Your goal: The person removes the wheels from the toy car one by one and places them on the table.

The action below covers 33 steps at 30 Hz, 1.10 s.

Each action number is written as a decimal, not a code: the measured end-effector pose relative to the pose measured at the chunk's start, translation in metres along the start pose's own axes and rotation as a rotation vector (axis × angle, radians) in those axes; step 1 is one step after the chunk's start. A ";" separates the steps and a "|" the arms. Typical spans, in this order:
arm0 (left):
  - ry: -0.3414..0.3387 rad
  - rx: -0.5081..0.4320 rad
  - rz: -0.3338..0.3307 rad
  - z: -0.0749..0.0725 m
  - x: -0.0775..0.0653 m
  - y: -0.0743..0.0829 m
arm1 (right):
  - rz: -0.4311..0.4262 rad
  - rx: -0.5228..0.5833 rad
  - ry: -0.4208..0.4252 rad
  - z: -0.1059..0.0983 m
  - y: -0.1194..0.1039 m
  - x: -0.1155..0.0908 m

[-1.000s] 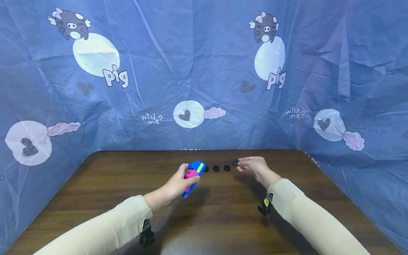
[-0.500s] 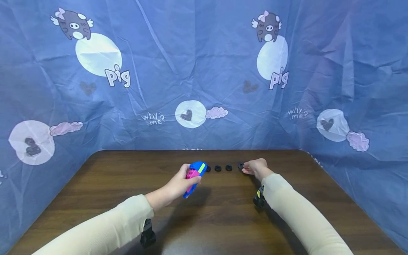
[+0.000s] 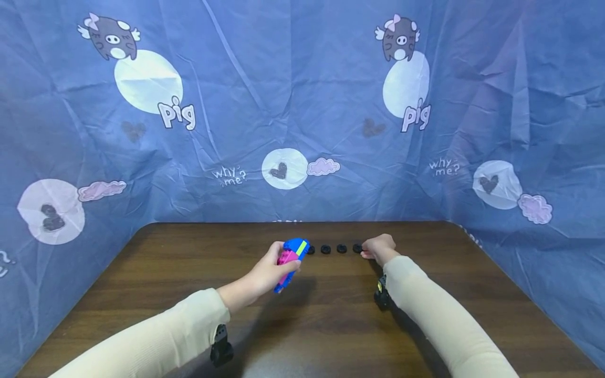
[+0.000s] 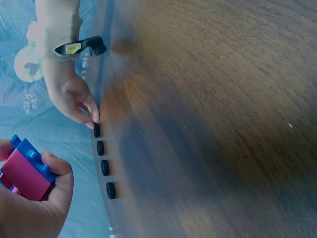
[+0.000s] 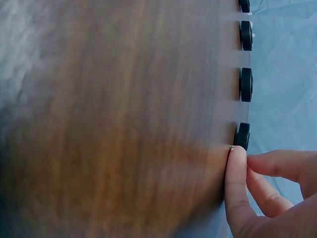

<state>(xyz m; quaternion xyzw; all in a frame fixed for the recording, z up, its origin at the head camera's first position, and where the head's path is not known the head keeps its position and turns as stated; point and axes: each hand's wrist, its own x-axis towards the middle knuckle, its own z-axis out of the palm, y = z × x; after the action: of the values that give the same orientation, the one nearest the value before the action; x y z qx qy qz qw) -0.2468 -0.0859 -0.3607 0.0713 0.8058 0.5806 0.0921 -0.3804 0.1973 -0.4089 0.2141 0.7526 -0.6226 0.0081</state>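
Observation:
My left hand point(image 3: 269, 270) grips a blue and pink building-block piece point(image 3: 289, 257) with a yellow-green strip, held above the table. In the left wrist view, studs show on its blue part point(image 4: 30, 154) beside the thumb. Near the far edge, several small black toy wheels lie flat in a row, among them a middle wheel point(image 3: 325, 249) and another wheel point(image 3: 342, 248). My right hand point(image 3: 380, 248) pinches the edge of the rightmost wheel point(image 5: 242, 136) between thumb and fingertips, low at the table. That wheel looks slightly tilted in the right wrist view. The leftmost wheel point(image 3: 311, 250) is partly hidden behind the block piece.
The brown wooden table point(image 3: 331, 325) ends just beyond the wheels. Behind it and at both sides hangs a blue printed cloth point(image 3: 302, 115). A black wrist camera point(image 3: 220, 346) sits under the left sleeve, another camera point(image 3: 382, 294) by the right sleeve.
My right hand has lowered a black wheel onto the right end of the row and moved slightly right. My left hand keeps its grip on the block piece, nearly still.

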 end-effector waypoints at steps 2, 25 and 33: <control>-0.001 0.001 0.001 0.000 0.000 0.000 | 0.003 -0.016 0.001 -0.001 -0.002 -0.001; 0.132 0.218 0.201 -0.004 0.015 -0.006 | -0.027 -0.025 -0.215 -0.010 -0.033 -0.035; 0.172 0.230 0.212 -0.008 0.022 0.001 | -0.052 -0.060 -0.336 -0.006 -0.049 -0.051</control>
<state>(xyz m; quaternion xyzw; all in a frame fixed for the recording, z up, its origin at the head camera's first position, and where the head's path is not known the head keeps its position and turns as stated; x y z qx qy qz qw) -0.2697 -0.0887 -0.3587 0.1160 0.8597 0.4951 -0.0479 -0.3489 0.1804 -0.3477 0.0872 0.7641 -0.6270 0.1242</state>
